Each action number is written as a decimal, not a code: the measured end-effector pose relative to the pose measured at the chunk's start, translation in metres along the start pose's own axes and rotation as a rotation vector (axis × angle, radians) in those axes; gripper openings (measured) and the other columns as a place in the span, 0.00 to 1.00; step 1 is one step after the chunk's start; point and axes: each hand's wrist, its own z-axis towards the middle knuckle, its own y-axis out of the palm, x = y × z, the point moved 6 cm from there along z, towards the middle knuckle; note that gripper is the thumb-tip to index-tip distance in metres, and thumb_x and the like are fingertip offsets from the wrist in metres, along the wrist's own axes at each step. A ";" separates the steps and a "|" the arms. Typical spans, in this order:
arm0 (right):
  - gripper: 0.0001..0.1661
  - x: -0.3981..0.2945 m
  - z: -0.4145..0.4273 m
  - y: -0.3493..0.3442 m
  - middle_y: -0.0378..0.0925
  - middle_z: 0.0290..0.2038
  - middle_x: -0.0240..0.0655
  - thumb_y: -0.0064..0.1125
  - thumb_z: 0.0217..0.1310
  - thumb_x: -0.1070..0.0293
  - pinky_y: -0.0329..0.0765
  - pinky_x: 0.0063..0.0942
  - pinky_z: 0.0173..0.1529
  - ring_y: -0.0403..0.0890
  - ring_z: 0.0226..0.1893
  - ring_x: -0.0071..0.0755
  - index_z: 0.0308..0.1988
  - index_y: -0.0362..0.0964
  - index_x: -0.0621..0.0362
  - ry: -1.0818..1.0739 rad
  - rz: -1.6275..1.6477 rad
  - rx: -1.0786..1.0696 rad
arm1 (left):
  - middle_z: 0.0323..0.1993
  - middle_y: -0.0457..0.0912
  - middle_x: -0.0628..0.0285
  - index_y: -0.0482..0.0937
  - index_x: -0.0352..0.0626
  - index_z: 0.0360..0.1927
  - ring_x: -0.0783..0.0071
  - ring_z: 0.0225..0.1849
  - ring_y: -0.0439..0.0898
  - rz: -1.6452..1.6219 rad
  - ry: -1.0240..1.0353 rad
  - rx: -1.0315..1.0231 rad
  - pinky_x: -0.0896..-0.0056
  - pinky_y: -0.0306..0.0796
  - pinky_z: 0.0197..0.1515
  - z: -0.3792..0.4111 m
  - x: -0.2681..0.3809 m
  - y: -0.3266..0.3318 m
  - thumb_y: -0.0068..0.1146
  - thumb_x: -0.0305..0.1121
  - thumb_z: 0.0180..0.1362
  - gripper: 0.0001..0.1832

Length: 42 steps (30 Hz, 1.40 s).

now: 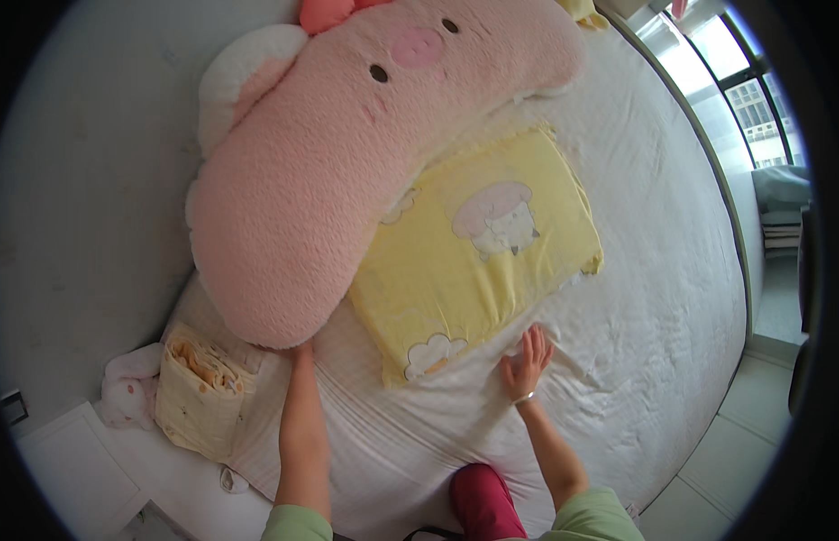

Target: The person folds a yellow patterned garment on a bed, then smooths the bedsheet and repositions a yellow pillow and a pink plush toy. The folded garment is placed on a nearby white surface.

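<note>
A long pink plush pig cushion (291, 203) curves across the upper left of the bed. My left hand (294, 349) is mostly hidden under its lower end; whether the fingers grip it does not show. Beside the cushion lies a yellow pillow (426, 277) with cartoon prints, partly overlapped by it. My right hand (527, 362) rests with fingers spread on the white bed sheet (649, 270), just below the pillow's lower edge, and holds nothing. A bangle is on that wrist.
At the left edge of the bed sit a folded cream cloth bundle (203, 399) and a pale plush rabbit (130, 391), near a white cabinet (81, 466). A grey wall (88, 203) borders the left side. Windows (754, 101) stand at upper right. My knee (484, 500) presses the near bed edge.
</note>
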 end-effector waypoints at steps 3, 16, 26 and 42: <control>0.36 -0.066 0.175 -0.020 0.56 0.54 0.43 0.55 0.40 0.66 0.39 0.44 0.59 0.55 0.56 0.44 0.52 0.55 0.56 -0.224 0.123 0.247 | 0.61 0.44 0.52 0.46 0.43 0.59 0.52 0.61 0.43 0.008 0.056 -0.085 0.44 0.34 0.58 0.006 0.013 0.018 0.37 0.56 0.50 0.38; 0.38 -0.294 0.430 0.051 0.69 0.42 0.37 0.61 0.29 0.45 0.51 0.36 0.55 0.66 0.45 0.38 0.43 0.65 0.53 -0.672 -0.153 -0.164 | 0.60 0.43 0.50 0.47 0.45 0.59 0.54 0.62 0.41 0.068 0.089 -0.187 0.44 0.35 0.58 0.012 0.004 0.013 0.42 0.53 0.49 0.38; 0.26 -0.267 0.405 -0.050 0.74 0.32 0.37 0.63 0.31 0.56 0.62 0.38 0.48 0.73 0.35 0.40 0.35 0.70 0.57 -0.711 -0.128 -0.442 | 0.60 0.42 0.50 0.47 0.47 0.59 0.56 0.62 0.40 0.110 0.097 -0.228 0.45 0.36 0.58 0.030 0.008 0.005 0.45 0.51 0.49 0.38; 0.14 -0.051 0.048 -0.412 0.72 0.24 0.41 0.56 0.28 0.69 0.66 0.38 0.35 0.72 0.27 0.42 0.25 0.69 0.61 -0.305 -0.760 -0.430 | 0.47 0.67 0.52 0.67 0.45 0.46 0.58 0.47 0.66 0.012 0.273 -0.281 0.57 0.60 0.45 0.210 0.064 -0.008 0.50 0.51 0.44 0.28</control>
